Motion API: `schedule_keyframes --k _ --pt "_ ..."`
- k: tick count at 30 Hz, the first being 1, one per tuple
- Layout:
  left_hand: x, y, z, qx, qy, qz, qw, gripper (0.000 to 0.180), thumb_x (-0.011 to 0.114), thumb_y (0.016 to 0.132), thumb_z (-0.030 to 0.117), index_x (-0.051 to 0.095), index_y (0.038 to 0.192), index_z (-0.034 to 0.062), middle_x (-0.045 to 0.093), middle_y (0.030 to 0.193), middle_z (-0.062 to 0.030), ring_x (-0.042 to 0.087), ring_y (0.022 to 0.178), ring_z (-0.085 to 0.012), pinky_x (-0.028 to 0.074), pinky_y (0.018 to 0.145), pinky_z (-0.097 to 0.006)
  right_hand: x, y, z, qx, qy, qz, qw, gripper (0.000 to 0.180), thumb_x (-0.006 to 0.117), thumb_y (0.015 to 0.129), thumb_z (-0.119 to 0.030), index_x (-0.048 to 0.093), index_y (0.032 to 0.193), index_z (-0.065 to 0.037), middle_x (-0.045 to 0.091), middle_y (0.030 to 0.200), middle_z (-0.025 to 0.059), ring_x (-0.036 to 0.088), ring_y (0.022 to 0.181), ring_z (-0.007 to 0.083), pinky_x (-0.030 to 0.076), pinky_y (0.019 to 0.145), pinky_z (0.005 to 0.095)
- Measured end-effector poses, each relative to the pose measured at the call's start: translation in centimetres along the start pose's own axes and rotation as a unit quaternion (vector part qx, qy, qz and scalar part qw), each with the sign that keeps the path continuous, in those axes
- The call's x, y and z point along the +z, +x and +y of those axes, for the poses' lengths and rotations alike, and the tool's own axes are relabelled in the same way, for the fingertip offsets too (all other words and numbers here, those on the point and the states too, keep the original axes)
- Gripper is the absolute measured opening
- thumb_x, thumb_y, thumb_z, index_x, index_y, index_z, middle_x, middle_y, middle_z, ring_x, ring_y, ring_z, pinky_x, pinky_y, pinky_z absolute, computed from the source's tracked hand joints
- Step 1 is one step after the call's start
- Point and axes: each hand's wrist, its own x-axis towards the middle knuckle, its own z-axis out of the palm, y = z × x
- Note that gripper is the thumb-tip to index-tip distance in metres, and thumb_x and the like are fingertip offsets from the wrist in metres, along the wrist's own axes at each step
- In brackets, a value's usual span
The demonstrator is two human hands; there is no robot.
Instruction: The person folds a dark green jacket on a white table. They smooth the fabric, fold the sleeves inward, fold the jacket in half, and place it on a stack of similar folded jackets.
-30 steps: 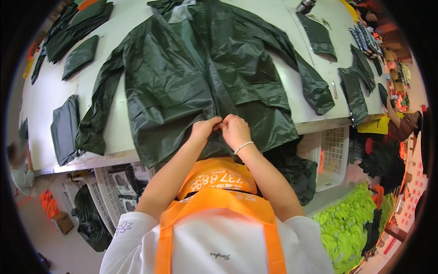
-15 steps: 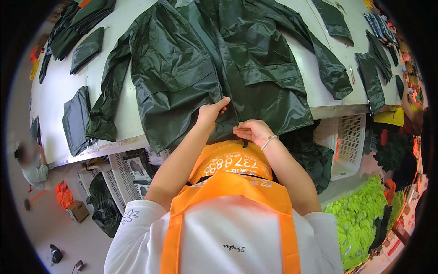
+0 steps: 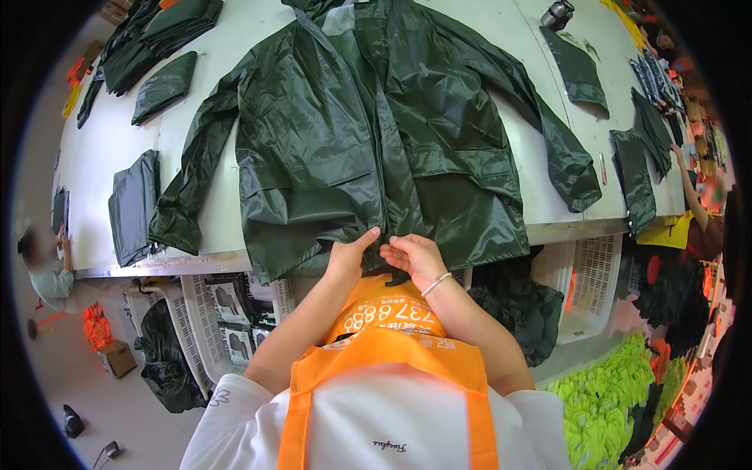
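Observation:
A dark green rain jacket (image 3: pixel 313 133) lies spread face up on the white table, its sleeves out to both sides and its hem hanging over the near edge. Down its front runs a dark zipper (image 3: pixel 382 184). At the bottom of that zipper, my left hand (image 3: pixel 351 257) pinches the jacket's front edge between thumb and fingers. Close beside it on the right, my right hand (image 3: pixel 417 258) has its fingertips closed at the zipper's lower end. The small part between the fingertips is mostly hidden.
Folded dark green garments (image 3: pixel 135 205) lie on the white table (image 3: pixel 90 168) at left, with another folded piece (image 3: pixel 633 178) at right. A metal flask (image 3: pixel 557 15) stands at the far right. Below are white crates (image 3: pixel 587 290) and a neon-yellow clothing pile (image 3: pixel 603 399). Other people work at both sides.
My left hand has slid down the jacket's front edge to the hem, now level with my right hand. My right hand stays by the zipper's bottom. The whole view has shifted slightly.

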Motion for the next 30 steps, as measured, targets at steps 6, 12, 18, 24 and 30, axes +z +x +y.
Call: schedule_keyframes --k 6,12,18,24,30 --pt "-0.4 -0.1 -1.3 0.026 0.014 0.014 0.999 0.013 0.071 0.079 0.004 0.061 0.086 0.0006 0.065 0.082 -0.0073 0.063 0.069 -0.0179 0.053 0.062 -0.030 0.3 0.3 0.3 -0.029 -0.030 0.004 0.999 0.009 0.062 0.086 -0.011 0.058 0.080 -0.005 0.067 0.083 0.0106 0.067 0.075 0.0176 0.053 0.064 0.0246" --pt "-0.2 -0.2 -1.5 0.084 0.072 0.013 0.994 0.012 0.071 0.080 0.006 0.062 0.085 -0.0001 0.065 0.078 -0.0070 0.063 0.065 -0.0155 0.052 0.059 -0.027 0.9 0.1 1.0 -0.068 -0.022 0.032 0.997 0.011 0.065 0.084 -0.012 0.060 0.077 -0.004 0.066 0.077 0.0064 0.060 0.063 0.0107 0.048 0.058 0.0219" --pt "0.3 0.1 -1.8 0.084 0.037 0.021 0.996 0.011 0.071 0.080 0.007 0.063 0.084 0.0003 0.066 0.078 -0.0065 0.063 0.066 -0.0143 0.052 0.060 -0.027 1.0 -0.3 0.7 -0.093 -0.014 0.040 0.995 0.011 0.065 0.084 -0.011 0.061 0.077 -0.003 0.066 0.077 0.0064 0.059 0.063 0.0099 0.047 0.057 0.0211" --pt "0.7 -0.8 -0.8 0.130 0.163 0.011 0.978 0.014 0.071 0.080 0.008 0.061 0.085 -0.0003 0.064 0.082 -0.0032 0.059 0.070 -0.0103 0.047 0.061 -0.024 0.9 -0.1 1.2 -0.088 -0.013 0.060 0.994 0.011 0.065 0.083 -0.010 0.061 0.075 -0.003 0.067 0.077 0.0062 0.058 0.062 0.0093 0.046 0.057 0.0213" --pt "0.4 -0.7 -0.2 0.171 0.254 -0.026 0.952 0.013 0.070 0.079 0.008 0.064 0.082 -0.0022 0.066 0.081 -0.0039 0.059 0.068 -0.0108 0.048 0.061 -0.026 0.4 0.0 0.9 -0.110 -0.027 0.028 0.993 0.011 0.065 0.083 -0.010 0.062 0.076 -0.003 0.066 0.076 0.0052 0.057 0.062 0.0083 0.045 0.057 0.0202"
